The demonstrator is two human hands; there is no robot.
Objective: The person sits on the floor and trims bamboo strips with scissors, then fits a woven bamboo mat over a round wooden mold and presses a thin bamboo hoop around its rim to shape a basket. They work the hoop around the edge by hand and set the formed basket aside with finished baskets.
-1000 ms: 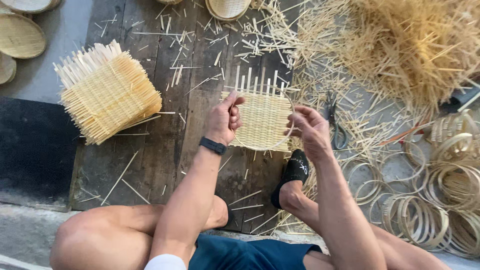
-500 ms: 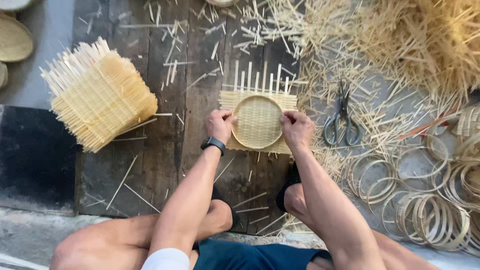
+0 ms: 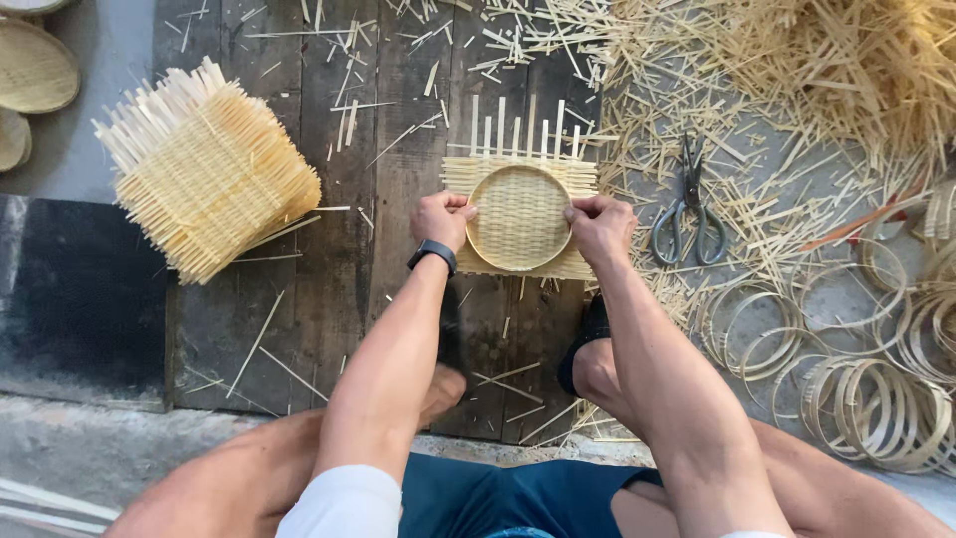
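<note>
Both hands were closed on one small piece of weaving: a square bamboo mat (image 3: 518,214) lying on the dark wooden boards (image 3: 398,120), with a round hoop (image 3: 519,217) pressed into its middle so the weave dished inside it. The left hand (image 3: 441,218) pinched the hoop's left rim, the right hand (image 3: 599,223) gripped the right rim, fingers curled over the edge. Loose strip ends stood out from the mat's far side like a comb. A black wristband (image 3: 432,253) sat on the left wrist. Just beside the right hand lay a pair of scissors (image 3: 687,209) among scattered bamboo offcuts (image 3: 797,80). A heap of bamboo rings (image 3: 866,349) lay farther right, near the person's knee. Well apart on the left sat a stack of woven squares (image 3: 204,174), tilted, and finished round trays (image 3: 35,70) at the corner.
</note>
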